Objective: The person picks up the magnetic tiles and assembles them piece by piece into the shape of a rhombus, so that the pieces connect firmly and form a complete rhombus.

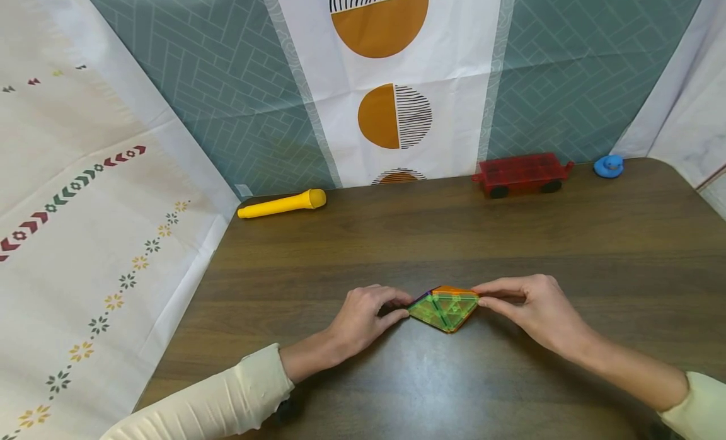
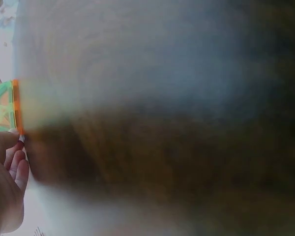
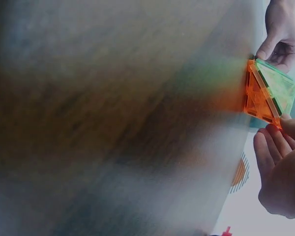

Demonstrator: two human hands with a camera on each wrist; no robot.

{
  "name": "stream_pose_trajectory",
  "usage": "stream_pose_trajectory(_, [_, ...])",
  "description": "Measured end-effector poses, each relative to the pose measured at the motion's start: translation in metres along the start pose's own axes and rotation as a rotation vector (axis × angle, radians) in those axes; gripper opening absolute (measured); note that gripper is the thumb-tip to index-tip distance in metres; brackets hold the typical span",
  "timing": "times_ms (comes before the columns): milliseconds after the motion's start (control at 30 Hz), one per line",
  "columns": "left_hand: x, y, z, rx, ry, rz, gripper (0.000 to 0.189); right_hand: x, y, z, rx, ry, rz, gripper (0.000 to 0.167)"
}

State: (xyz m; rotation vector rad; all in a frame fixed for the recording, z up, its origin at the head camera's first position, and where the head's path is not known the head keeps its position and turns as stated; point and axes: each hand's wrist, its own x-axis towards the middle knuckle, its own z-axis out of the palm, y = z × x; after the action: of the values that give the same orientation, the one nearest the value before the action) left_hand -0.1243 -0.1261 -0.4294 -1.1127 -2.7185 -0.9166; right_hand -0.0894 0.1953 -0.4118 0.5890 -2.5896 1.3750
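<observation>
A small shape of see-through magnetic tiles (image 1: 445, 311) is held between the two hands over the table, with green triangles facing up and orange at its far and right edges. A sliver of purple edge shows at its upper left. My left hand (image 1: 363, 320) pinches the left corner between thumb and fingers. At the opposite corner, my right hand (image 1: 544, 311) pinches with thumb and fingertips. The right wrist view shows orange triangle tiles (image 3: 258, 98) joined along an edge to the green tile (image 3: 280, 83). In the left wrist view, the tile shape is partly cut off.
On the wooden table (image 1: 317, 257), a yellow toy microphone (image 1: 282, 203) lies at the back left. A red see-through toy wagon base (image 1: 522, 173) with black wheels stands at the back right, beside a blue rubber duck (image 1: 609, 166). Patterned cloth (image 1: 227, 68) hangs behind.
</observation>
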Motion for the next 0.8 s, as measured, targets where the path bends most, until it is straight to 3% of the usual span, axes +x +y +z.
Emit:
stream_pose_trajectory(367, [0.0042, -0.0013, -0.0001, 0.013, 0.016, 0.008, 0.017, 0.0057, 0.0028, 0.0013, -0.050, 0.059, -0.042, 0.026])
stream_pose_trajectory(800, [0.0057, -0.0057, -0.0044, 0.035, 0.001, 0.009, 0.021, 0.0092, 0.0035, 0.0006, -0.019, 0.024, 0.019, 0.024])
